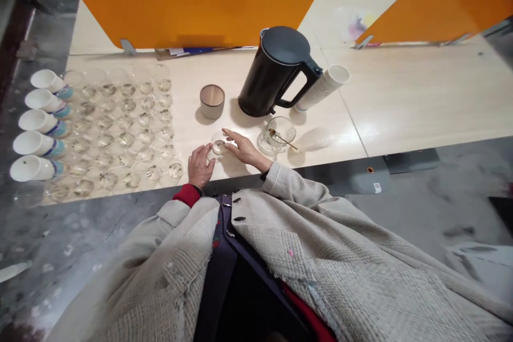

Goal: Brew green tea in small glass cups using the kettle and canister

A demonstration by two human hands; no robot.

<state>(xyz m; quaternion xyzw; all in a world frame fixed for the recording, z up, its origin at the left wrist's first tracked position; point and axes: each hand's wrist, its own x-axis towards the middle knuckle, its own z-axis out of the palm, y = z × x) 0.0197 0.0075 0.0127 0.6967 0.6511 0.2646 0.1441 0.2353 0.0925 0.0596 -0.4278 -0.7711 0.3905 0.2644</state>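
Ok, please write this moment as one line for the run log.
Left hand: beside small glass cup | right hand: fingers at same cup | nearby: black electric kettle

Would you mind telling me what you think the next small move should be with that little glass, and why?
I'd probably slide the small glass left to join the rows of glasses. The left hand and right hand are both at it, it looks like those glasses, and it stands just beyond the end of their rows.
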